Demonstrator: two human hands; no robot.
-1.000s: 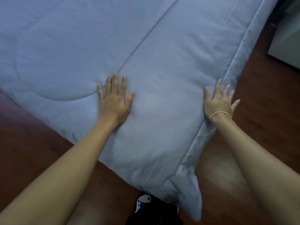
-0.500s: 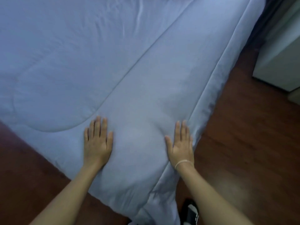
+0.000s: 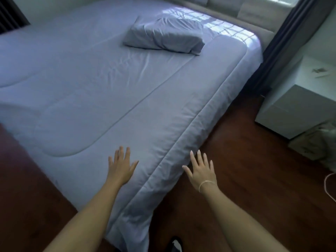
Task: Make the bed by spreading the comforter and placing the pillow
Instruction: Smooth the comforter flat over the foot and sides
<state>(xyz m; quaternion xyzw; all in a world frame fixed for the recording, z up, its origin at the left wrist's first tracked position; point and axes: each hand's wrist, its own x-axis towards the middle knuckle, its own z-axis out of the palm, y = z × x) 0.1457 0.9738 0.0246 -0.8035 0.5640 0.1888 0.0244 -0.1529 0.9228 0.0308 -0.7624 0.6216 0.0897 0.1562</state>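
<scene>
The pale blue comforter (image 3: 101, 91) lies spread flat over the bed, its stitched border hanging down the near corner and the right side to the dark wooden floor (image 3: 241, 175), and the pillow (image 3: 163, 38) rests on top near the headboard (image 3: 218, 8), where window light falls. A white cabinet (image 3: 298, 113) stands well apart on the right, with bare floor between it and the bed edge. The left hand (image 3: 121, 167) lies flat with fingers straight on the comforter near the corner; the right hand (image 3: 201, 170), fingers spread and grasping nothing, is at the hanging border, contact uncertain.
</scene>
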